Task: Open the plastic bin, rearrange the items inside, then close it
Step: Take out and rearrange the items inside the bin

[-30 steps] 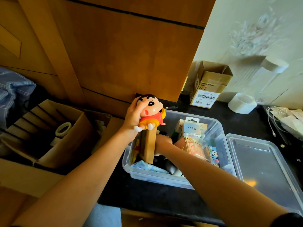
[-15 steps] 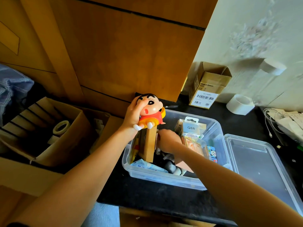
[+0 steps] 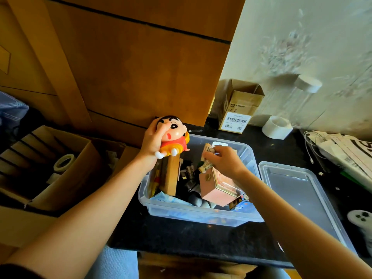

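The clear plastic bin (image 3: 201,215) stands open on the black table, its lid (image 3: 298,200) lying flat to the right. My left hand (image 3: 152,142) grips a cartoon boy figurine (image 3: 175,135) by the head, above the bin's left end. My right hand (image 3: 224,161) pinches a small printed packet (image 3: 206,160) over the bin's middle. Inside the bin are an upright wooden block (image 3: 171,176), a pink box (image 3: 218,188), a blue pouch (image 3: 171,198) and dark small items.
An open cardboard box (image 3: 239,106) and a white tape roll (image 3: 276,127) stand behind the bin. White cables and papers (image 3: 342,150) lie at right, a white controller (image 3: 360,219) near the lid. A large cardboard box (image 3: 50,168) with a tape roll sits left.
My right hand has come up out of the bin, now pinching the printed packet. The pink box has tipped toward the front. My left hand still holds the figurine.
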Demonstrator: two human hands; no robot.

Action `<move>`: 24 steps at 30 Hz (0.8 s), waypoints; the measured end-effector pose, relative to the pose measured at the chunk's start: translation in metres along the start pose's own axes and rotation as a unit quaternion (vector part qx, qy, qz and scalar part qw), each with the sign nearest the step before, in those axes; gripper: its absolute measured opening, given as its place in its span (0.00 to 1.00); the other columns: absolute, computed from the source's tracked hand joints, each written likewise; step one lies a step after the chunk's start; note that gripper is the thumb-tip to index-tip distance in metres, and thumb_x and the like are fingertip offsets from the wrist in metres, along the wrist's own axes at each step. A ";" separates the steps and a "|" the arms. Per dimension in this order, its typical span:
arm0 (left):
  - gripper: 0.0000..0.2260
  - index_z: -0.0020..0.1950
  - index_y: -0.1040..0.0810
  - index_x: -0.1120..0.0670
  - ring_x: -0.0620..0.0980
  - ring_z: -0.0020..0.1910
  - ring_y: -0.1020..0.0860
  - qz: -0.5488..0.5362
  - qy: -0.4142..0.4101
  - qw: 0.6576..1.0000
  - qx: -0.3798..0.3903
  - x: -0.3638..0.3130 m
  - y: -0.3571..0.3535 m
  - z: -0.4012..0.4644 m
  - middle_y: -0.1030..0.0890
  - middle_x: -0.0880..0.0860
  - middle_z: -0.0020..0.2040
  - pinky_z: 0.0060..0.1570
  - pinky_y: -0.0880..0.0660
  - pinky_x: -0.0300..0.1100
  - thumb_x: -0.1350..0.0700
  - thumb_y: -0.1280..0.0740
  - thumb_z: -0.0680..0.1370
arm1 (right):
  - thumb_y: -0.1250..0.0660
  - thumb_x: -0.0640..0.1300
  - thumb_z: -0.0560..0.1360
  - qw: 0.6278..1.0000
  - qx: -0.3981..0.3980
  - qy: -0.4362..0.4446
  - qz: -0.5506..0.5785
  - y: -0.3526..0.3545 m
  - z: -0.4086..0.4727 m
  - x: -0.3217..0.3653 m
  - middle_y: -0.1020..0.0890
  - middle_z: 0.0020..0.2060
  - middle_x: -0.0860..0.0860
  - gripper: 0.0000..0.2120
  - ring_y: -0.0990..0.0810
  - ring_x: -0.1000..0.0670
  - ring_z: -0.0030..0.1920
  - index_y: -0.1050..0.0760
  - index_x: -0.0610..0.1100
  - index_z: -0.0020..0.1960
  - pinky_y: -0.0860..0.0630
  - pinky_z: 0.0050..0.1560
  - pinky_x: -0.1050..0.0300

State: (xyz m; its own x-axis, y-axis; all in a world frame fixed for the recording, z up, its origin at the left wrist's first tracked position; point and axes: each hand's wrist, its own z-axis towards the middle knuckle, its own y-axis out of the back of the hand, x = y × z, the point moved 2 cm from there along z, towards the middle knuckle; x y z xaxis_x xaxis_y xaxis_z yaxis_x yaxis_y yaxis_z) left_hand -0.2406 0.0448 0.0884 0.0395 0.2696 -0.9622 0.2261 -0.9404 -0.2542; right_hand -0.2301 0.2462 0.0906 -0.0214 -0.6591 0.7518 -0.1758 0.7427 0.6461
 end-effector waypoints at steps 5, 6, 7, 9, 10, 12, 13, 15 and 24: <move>0.10 0.60 0.25 0.52 0.50 0.49 0.20 0.041 -0.043 0.997 0.055 -0.003 -0.014 -0.006 0.21 0.54 0.55 0.36 0.22 0.36 0.58 0.37 0.79 | 0.39 0.44 0.78 0.987 0.028 -0.056 0.147 0.017 -0.015 -0.015 0.34 0.21 0.52 0.16 0.39 0.54 0.23 0.31 0.40 0.33 0.41 0.23 0.65; 0.10 0.60 0.26 0.51 0.50 0.50 0.21 0.054 -0.042 0.995 0.067 -0.003 -0.019 -0.008 0.21 0.53 0.56 0.37 0.22 0.36 0.57 0.36 0.79 | 0.39 0.44 0.79 0.979 0.042 -0.067 0.187 0.019 -0.017 -0.018 0.34 0.22 0.50 0.15 0.40 0.54 0.23 0.30 0.40 0.35 0.42 0.22 0.65; 0.10 0.60 0.26 0.50 0.49 0.50 0.21 0.076 -0.041 0.993 0.082 -0.003 -0.024 -0.009 0.22 0.53 0.56 0.38 0.22 0.36 0.57 0.36 0.79 | 0.40 0.45 0.79 0.969 0.054 -0.080 0.228 0.021 -0.020 -0.020 0.35 0.23 0.49 0.15 0.41 0.55 0.23 0.29 0.39 0.36 0.43 0.22 0.65; 0.12 0.61 0.28 0.48 0.44 0.49 0.22 0.136 -0.040 0.983 0.113 0.000 -0.037 -0.011 0.23 0.50 0.55 0.36 0.24 0.31 0.55 0.35 0.78 | 0.41 0.46 0.80 0.944 0.070 -0.106 0.306 0.026 -0.023 -0.025 0.37 0.23 0.50 0.14 0.42 0.55 0.22 0.29 0.40 0.38 0.45 0.22 0.65; 0.13 0.61 0.28 0.47 0.43 0.49 0.23 0.168 -0.041 0.976 0.133 0.001 -0.044 -0.013 0.24 0.49 0.55 0.35 0.25 0.30 0.54 0.34 0.78 | 0.41 0.46 0.80 0.934 0.071 -0.116 0.330 0.029 -0.026 -0.028 0.37 0.22 0.51 0.14 0.43 0.56 0.22 0.30 0.41 0.37 0.45 0.22 0.64; 0.15 0.63 0.28 0.48 0.45 0.53 0.25 0.247 -0.051 0.955 0.159 0.007 -0.058 -0.012 0.25 0.48 0.56 0.40 0.26 0.31 0.51 0.33 0.77 | 0.40 0.47 0.79 0.927 0.063 -0.132 0.346 0.035 -0.031 -0.034 0.37 0.21 0.52 0.15 0.43 0.56 0.21 0.30 0.41 0.37 0.45 0.22 0.64; 0.16 0.63 0.28 0.49 0.46 0.56 0.26 0.293 -0.059 0.941 0.162 0.010 -0.065 -0.011 0.26 0.48 0.57 0.43 0.27 0.33 0.50 0.33 0.77 | 0.40 0.47 0.79 0.926 0.056 -0.137 0.347 0.038 -0.033 -0.038 0.37 0.21 0.52 0.15 0.42 0.56 0.21 0.29 0.41 0.37 0.45 0.22 0.65; 0.17 0.64 0.28 0.50 0.49 0.58 0.28 0.356 -0.057 0.919 0.157 0.015 -0.077 -0.011 0.26 0.52 0.59 0.47 0.29 0.37 0.48 0.33 0.77 | 0.40 0.47 0.79 0.921 0.046 -0.145 0.359 0.044 -0.037 -0.043 0.34 0.21 0.52 0.14 0.40 0.57 0.21 0.27 0.39 0.39 0.43 0.21 0.66; 0.13 0.60 0.24 0.50 0.48 0.60 0.30 0.488 -0.377 0.766 0.182 -0.009 -0.111 -0.050 0.27 0.49 0.60 0.62 0.37 0.43 0.58 0.34 0.76 | 0.39 0.48 0.79 0.910 -0.011 -0.167 0.380 0.057 -0.044 -0.064 0.34 0.22 0.51 0.15 0.40 0.57 0.22 0.24 0.39 0.40 0.42 0.22 0.66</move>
State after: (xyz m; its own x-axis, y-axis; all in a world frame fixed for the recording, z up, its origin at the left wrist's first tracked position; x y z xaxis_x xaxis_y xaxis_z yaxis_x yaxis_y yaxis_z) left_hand -0.2177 0.1568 0.1305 -0.5881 -0.6662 -0.4587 0.1555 -0.6497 0.7441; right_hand -0.1956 0.3358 0.0852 -0.4265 0.0500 0.9031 0.0337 0.9987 -0.0393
